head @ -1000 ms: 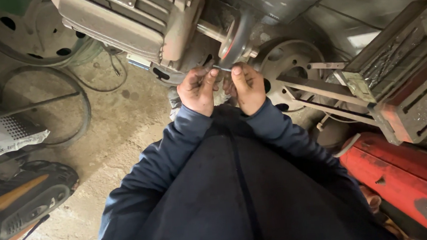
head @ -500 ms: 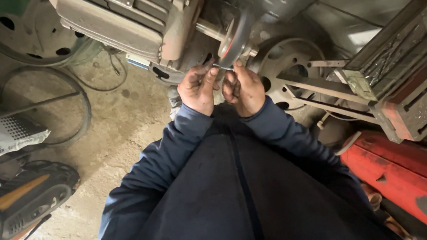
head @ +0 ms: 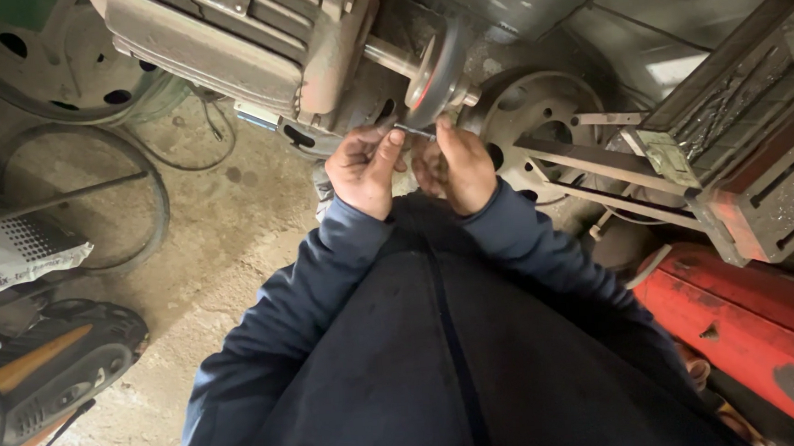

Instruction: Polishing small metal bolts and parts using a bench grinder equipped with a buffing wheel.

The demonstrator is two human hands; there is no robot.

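A thin metal rod (head: 414, 131) is pinched at both ends: left hand (head: 364, 168) clamped on one end with thumb and forefinger, right hand (head: 461, 166) clamped on the other. The hands are held close together but not touching. The rod is held against the rim of the grinding wheel (head: 433, 65), just below the motor housing (head: 248, 39).

Handling, as judged: the rod looks light, stiff, smooth, probably slippery and likely to get hot at the wheel. It is best gripped near both ends, fingertips kept off the wheel; a firm two-point pinch is needed so it is not snatched.

Against the earlier frames: the hands and rod are seen slightly higher and tighter to the wheel; the grip itself looks unchanged. A steel rim (head: 538, 118) and red cylinder (head: 743, 321) lie to the right.
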